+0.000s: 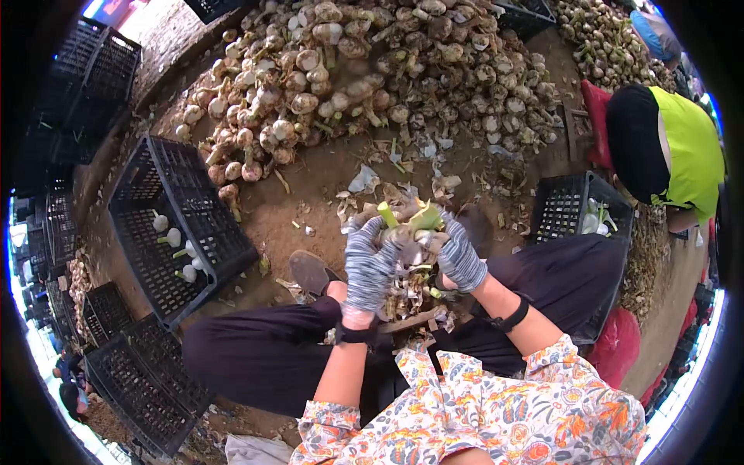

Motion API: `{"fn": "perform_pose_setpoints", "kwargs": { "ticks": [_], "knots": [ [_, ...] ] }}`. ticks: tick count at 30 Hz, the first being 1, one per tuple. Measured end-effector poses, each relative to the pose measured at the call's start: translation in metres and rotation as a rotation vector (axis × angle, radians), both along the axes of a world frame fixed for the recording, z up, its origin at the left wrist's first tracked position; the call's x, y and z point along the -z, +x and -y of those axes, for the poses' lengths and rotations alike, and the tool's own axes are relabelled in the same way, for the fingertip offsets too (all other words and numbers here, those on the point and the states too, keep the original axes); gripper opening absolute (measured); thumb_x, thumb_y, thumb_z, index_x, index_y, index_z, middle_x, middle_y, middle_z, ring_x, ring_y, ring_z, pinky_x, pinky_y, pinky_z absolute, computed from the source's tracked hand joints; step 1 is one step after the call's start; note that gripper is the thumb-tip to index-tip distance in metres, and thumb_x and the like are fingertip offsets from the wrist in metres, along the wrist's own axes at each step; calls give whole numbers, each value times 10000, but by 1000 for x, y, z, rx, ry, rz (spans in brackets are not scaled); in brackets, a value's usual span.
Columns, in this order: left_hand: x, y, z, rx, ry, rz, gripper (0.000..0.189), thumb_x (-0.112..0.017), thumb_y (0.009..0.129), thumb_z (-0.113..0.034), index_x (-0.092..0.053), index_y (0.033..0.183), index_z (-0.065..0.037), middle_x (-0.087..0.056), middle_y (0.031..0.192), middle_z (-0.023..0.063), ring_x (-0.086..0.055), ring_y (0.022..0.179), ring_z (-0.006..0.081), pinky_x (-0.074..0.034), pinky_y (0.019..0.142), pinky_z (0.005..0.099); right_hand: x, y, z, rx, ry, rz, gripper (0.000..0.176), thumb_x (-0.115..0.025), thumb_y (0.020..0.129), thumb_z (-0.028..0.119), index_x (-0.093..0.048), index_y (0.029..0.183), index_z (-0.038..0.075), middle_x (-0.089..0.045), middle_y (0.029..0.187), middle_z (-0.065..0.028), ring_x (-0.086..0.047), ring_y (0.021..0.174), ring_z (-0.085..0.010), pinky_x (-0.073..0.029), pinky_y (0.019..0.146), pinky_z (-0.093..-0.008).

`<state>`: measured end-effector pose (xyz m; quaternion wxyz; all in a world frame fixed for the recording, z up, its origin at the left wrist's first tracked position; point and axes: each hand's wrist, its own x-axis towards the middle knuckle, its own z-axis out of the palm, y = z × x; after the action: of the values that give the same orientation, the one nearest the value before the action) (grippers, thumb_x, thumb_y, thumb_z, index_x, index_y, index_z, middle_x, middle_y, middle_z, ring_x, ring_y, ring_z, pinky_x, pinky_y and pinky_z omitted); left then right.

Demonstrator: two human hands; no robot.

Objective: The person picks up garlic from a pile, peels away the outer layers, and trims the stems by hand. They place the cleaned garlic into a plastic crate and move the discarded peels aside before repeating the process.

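Both my hands wear grey striped knit gloves and meet in front of me, over a litter of peeled skins between my legs. My left hand (pixel 367 260) is closed around a garlic bulb (pixel 397 232) whose cut green stem points up. Close against it, my right hand (pixel 460 254) has its fingers wrapped on garlic with a wider yellow-green stem (pixel 426 217). Loose outer skins hang around the bulbs, and the fingers hide part of them. Directly below the hands lie garlic skins (pixel 411 298) and bits of cut stem.
A big heap of unpeeled garlic (pixel 310 85) rises ahead. The black crate (pixel 198 205) at left holds several cleaned bulbs; another crate (pixel 559 203) at right holds some too. More crates (pixel 147 376) stand lower left. A person in a yellow-green top (pixel 686 147) bends over at right.
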<state>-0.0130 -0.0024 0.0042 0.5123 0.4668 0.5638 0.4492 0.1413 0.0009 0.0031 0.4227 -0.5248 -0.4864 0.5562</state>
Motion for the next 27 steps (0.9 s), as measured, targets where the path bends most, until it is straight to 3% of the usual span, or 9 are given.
{"fn": "perform_pose_setpoints", "kwargs": {
  "ticks": [3,7,10,15,17,19,20,24,27],
  "knots": [
    [-8,-15,-9,82,-250,343,244,-634,828,-157,-596,1008,4,-609,919,46,-568,872,142,-456,806,270,7,5,1,112,-459,-481,288,-455,845,193,-568,1020,-5,-624,850,-77,-620,789,-160,-511,701,-254],
    [-13,-34,-9,207,-271,525,325,-651,816,-223,-581,1047,-6,-606,991,61,-570,929,162,-455,838,299,-10,8,-14,334,-866,-945,211,-533,843,240,-514,906,40,-578,771,-70,-556,594,-161,-467,477,-238],
    [-14,-30,-5,146,-258,724,390,-667,795,-299,-582,1044,-12,-602,1005,75,-578,931,190,-456,845,322,2,10,-16,262,-1118,-930,177,-527,843,219,-528,930,65,-570,753,-54,-542,579,-127,-477,489,-262],
    [6,-16,-9,-186,-421,1220,429,-626,820,-313,-511,1128,-37,-576,1069,116,-589,944,243,-510,818,366,13,6,9,-160,-528,-211,323,-562,817,260,-539,1030,19,-593,881,-46,-574,756,-126,-479,653,-241],
    [21,-19,-9,-293,-445,1271,412,-613,831,-298,-513,1130,-33,-577,1073,118,-584,951,252,-504,827,373,-18,17,11,-225,-720,-565,480,-630,771,219,-488,1167,-12,-604,974,-83,-582,863,-170,-474,760,-252],
    [34,-25,-6,-371,-479,1428,351,-578,851,-232,-523,1124,-18,-581,1082,130,-571,972,274,-484,857,396,-33,32,-3,-271,-680,-1082,411,-640,775,242,-531,1094,8,-598,952,-59,-579,849,-155,-469,769,-250],
    [39,-27,-5,-372,-479,1427,351,-578,851,-232,-523,1124,-18,-581,1082,130,-571,972,274,-484,857,396,-31,40,-10,-381,-598,-1064,428,-644,770,247,-522,1110,18,-589,976,-64,-576,864,-163,-468,775,-259],
    [52,-26,-3,-315,-491,1576,328,-572,830,-190,-532,1100,-9,-584,1077,143,-580,959,269,-506,824,389,-20,24,-20,-494,79,631,458,-645,767,241,-501,1160,55,-562,1041,-89,-562,919,-186,-463,803,-287],
    [48,-22,1,-400,-605,1610,344,-575,833,-229,-534,1091,-5,-596,1056,129,-596,932,254,-540,754,349,-31,-3,-27,-306,-155,256,389,-642,782,198,-520,1114,35,-560,1007,-115,-547,917,-172,-456,799,-293]
  ]
}}
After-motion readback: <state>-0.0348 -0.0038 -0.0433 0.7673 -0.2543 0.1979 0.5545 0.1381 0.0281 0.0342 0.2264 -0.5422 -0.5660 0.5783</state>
